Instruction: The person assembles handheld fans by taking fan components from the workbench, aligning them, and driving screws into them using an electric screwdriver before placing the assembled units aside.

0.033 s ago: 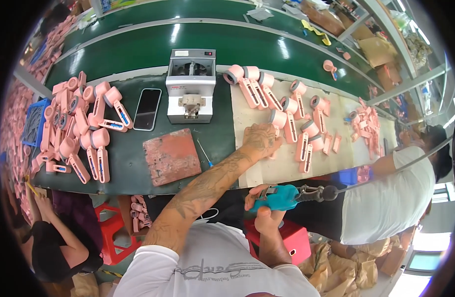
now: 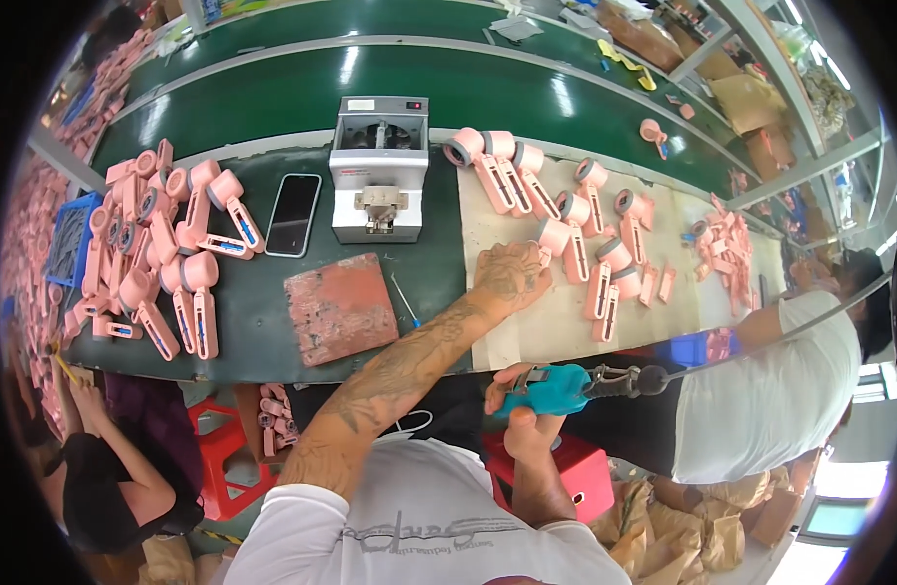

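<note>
The left hand point(image 2: 510, 275), fingers curled, sits against a pink fan point(image 2: 554, 237) at its one o'clock; how firm its hold is cannot be told. At its five o'clock, the right hand point(image 2: 523, 436) is wrapped around a teal tool point(image 2: 556, 392). Lifting that fan clear singly seems best: other fans point(image 2: 612, 254) crowd its one to four o'clock. The tether point(image 2: 651, 380) could snag; a grey machine point(image 2: 378, 180) blocks ten o'clock.

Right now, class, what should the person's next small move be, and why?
Probably lift the pink plastic piece with a round head toward the turquoise handheld tool: the left hand seems to touch that piece over the flat beige sheet, while the right hand grips the tool.
</note>
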Demonstrator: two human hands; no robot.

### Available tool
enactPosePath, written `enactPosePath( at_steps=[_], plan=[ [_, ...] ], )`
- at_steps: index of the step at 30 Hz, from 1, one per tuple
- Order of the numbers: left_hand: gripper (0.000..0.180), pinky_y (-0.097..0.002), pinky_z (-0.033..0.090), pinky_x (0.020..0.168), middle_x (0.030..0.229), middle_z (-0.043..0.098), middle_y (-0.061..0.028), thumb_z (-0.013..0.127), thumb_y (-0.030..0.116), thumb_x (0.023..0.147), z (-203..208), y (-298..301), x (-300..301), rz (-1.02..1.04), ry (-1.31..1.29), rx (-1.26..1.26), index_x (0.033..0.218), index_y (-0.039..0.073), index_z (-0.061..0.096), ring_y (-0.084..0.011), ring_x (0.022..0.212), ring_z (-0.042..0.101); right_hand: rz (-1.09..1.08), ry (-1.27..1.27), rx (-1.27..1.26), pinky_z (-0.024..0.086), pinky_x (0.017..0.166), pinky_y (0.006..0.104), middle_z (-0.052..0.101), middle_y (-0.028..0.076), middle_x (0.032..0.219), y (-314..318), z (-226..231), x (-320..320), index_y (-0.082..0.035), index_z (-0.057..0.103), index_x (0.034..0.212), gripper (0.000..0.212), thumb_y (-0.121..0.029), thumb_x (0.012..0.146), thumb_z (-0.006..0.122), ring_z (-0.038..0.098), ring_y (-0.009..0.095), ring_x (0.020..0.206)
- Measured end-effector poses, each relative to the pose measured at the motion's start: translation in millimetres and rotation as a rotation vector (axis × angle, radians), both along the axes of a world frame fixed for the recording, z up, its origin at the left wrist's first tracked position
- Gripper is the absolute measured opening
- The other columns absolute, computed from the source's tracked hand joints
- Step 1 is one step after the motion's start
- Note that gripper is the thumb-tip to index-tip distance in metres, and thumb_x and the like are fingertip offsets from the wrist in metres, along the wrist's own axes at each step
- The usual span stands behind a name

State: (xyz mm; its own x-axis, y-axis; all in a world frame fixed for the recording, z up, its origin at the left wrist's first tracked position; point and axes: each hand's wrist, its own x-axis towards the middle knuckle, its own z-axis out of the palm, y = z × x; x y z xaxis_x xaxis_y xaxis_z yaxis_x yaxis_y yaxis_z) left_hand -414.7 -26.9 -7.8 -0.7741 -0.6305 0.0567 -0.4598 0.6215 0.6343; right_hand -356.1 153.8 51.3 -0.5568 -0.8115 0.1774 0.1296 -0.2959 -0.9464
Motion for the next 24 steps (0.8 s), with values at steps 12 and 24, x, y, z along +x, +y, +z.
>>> enactPosePath(
  at_steps=[12,24],
  plan=[
    [0.028,-0.0461,0.048,0.093,0.105,0.063,-0.0113,0.070,0.018,0.086,36.1,-34.3,211.0,0.051,0.286,-0.198,0.111,0.007,0.065,-0.0345,0.102,0.062,0.102,0.053,0.078,0.044,0.061,0.0293,0.059,0.007,0.078,-61.6,1.1,-4.4,0.004,0.057,0.112,0.059,-0.051,0.092,0.065,0.059,0.015,0.072],
    [0.027,-0.0469,0.045,0.094,0.109,0.060,-0.0108,0.068,0.025,0.088,15.6,-46.2,255.2,0.035,0.291,-0.263,0.108,0.008,0.061,-0.0317,0.105,0.059,0.095,0.063,-0.190,0.042,0.054,0.0322,0.049,0.006,0.068,-179.6,11.8,43.9,0.002,0.052,0.106,0.077,-0.071,0.084,0.061,0.050,0.017,0.058]
  ],
)
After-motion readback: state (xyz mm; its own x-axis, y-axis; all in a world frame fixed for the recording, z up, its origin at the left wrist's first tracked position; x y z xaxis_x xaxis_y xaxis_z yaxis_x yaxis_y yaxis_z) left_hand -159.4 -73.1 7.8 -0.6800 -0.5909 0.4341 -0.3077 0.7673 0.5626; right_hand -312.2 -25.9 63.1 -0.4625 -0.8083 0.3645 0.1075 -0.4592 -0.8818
